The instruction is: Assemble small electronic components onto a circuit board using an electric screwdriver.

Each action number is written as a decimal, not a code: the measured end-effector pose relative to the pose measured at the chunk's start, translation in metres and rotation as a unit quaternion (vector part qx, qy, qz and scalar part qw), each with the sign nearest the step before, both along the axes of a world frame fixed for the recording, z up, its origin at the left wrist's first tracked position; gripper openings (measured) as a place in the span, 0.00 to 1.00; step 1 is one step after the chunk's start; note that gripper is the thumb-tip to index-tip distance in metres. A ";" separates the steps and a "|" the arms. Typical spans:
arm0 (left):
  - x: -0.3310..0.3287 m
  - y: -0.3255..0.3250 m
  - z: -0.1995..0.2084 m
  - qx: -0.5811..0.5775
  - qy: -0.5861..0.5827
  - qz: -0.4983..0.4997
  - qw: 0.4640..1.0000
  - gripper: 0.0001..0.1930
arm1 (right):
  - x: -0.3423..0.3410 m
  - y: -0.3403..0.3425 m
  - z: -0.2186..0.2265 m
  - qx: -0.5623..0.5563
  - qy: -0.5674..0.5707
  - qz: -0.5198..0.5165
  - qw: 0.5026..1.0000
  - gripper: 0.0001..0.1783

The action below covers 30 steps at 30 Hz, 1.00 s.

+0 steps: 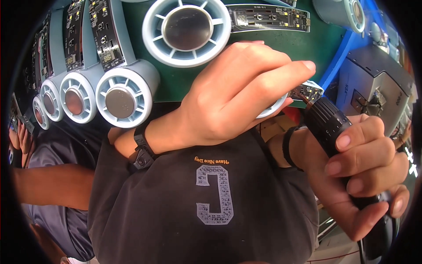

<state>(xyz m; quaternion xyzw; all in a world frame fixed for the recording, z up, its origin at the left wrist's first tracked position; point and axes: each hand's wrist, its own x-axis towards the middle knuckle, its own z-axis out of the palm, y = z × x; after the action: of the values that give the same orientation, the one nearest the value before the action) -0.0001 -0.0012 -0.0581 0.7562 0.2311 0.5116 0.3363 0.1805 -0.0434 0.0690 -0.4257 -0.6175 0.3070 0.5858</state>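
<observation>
My left hand (237, 92) is closed around a pale blue fan-shaped housing, mostly hidden under the palm. A bit of its round rim (274, 109) shows below the fingers, and its black circuit board (311, 91) sticks out to the right. My right hand (369, 163) grips a black electric screwdriver (327, 123), slanted up and to the left. The thin bit ends at the near end of that board; whether it touches a screw I cannot tell. Just beyond my left hand lies a similar housing (149, 33) with a round metal disc and a board in its handle.
Several more such housings (154, 81) stand in a row at the left, boards exposed. A green work mat (176, 88) lies beneath, with a blue edge strip (336, 66) at its right. Beyond stands a grey metal box (373, 79). Another person's forearm (52, 187) shows at the left.
</observation>
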 end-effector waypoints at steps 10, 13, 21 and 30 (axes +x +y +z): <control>0.002 0.001 0.014 -0.013 0.023 -0.009 1.000 0.35 | 0.012 0.001 -0.007 0.024 0.056 0.033 0.998 0.18; 0.005 0.001 0.024 -0.021 0.031 -0.002 0.999 0.33 | -0.002 -0.010 -0.008 0.014 0.050 -0.062 0.997 0.19; 0.004 -0.007 0.028 -0.002 0.086 0.019 0.996 0.32 | 0.043 -0.037 0.035 0.323 0.019 -0.279 0.904 0.16; 0.004 -0.010 0.029 0.023 0.144 0.051 0.988 0.33 | 0.117 -0.032 0.034 0.314 0.117 -0.217 0.917 0.12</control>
<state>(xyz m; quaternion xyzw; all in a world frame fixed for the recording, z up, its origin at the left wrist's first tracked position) 0.0034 -0.0112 -0.0295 0.8166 0.3035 0.4189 0.2560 0.2971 -0.0749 0.1031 -0.3042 -0.5017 0.0098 0.8097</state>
